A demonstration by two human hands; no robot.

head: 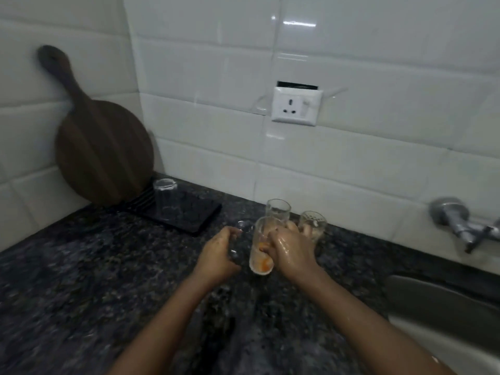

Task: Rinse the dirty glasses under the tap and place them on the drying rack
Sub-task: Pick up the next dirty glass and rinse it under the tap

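tap (470, 228): cut by right edge | left hand (219, 255) glass: blurred | sink (433, 301): partly out of frame

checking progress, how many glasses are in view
5: one upside down on the black drying rack, one gripped by the left hand, one with orange residue in the right hand, two standing behind.

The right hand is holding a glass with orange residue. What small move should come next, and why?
Probably carry that dirty glass rightward toward the tap over the sink. The right hand already grips it, orange residue sits at its bottom, and it is above the countertop, not under the tap. Only one upturned glass stands on the drying rack.
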